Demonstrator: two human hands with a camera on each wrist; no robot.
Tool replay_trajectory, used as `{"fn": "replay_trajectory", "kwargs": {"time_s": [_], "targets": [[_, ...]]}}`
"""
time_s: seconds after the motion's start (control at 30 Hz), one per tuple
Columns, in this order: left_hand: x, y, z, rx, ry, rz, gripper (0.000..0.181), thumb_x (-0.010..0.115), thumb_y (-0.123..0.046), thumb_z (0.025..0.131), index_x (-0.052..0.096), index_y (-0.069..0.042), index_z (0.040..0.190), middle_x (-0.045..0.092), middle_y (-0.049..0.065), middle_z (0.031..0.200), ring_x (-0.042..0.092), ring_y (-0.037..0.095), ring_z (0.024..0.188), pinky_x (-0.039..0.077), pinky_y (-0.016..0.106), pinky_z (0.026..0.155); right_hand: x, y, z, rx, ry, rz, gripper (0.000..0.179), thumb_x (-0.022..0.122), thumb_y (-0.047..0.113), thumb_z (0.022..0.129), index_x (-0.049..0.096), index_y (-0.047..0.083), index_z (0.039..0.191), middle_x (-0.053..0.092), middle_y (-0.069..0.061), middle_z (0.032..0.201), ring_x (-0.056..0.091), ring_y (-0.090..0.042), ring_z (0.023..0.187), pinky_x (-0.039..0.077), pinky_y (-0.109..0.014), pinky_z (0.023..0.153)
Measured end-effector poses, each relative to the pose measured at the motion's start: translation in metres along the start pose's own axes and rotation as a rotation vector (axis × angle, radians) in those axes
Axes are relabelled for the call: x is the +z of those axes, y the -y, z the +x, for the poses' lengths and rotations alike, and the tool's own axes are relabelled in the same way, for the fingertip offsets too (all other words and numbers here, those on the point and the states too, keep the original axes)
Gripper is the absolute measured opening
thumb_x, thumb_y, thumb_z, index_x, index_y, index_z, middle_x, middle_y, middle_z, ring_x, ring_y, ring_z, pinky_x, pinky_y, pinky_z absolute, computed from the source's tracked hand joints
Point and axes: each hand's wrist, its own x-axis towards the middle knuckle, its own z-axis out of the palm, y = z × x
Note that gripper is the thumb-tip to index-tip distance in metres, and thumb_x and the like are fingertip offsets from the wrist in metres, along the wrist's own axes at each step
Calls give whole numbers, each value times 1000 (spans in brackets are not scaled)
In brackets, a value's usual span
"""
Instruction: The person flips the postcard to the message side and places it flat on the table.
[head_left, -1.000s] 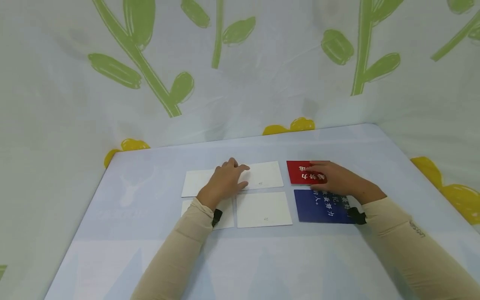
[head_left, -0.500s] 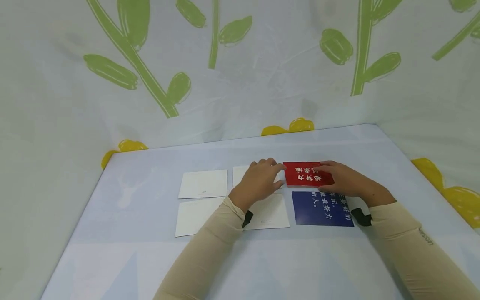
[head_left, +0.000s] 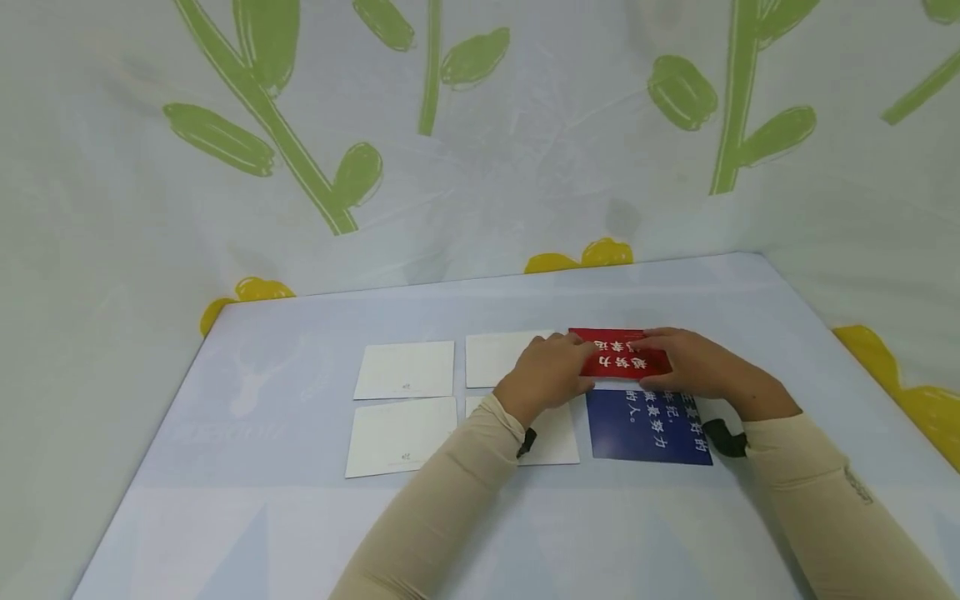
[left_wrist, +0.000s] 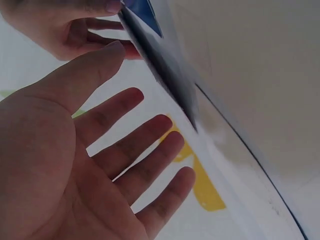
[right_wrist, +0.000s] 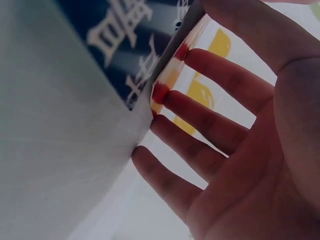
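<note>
A red card (head_left: 618, 354) with white characters lies at the back right of the card rows. My right hand (head_left: 697, 367) pinches its right end, thumb at the near edge and fingers at the far edge. In the right wrist view, fingertips (right_wrist: 172, 95) meet the red card's face. At its left end is my left hand (head_left: 547, 371), with thumb and fingers spread around the corner. The left wrist view shows the left fingers (left_wrist: 160, 127) apart from the card, which stands tilted there. Just in front lies a blue card (head_left: 645, 425) with white characters, partly under the right hand.
Several white cards lie in two rows on the left, including a back one (head_left: 405, 367) and a front one (head_left: 397, 433). The left forearm partly covers the others. A pale tabletop (head_left: 247, 467) meets a leaf-patterned cloth backdrop (head_left: 525, 183) behind.
My left hand has moved right, from over the white cards to the left end of the red card. The right hand has shifted slightly right, uncovering more of the red card.
</note>
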Motion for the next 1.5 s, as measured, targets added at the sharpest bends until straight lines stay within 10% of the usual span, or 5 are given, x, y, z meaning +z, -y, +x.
{"fn": "replay_trajectory", "kwargs": {"time_s": [1.5], "targets": [[8,-2,4,-53,-44,113,35,65,-25,97,65,-27,132,73,-6,122,69,16,103,52,38,91,-5,-7,-3,-54,-107,48,43,78,34,85,73,12,121,69,-19,124,61,-35,111,56,-55,90]]}}
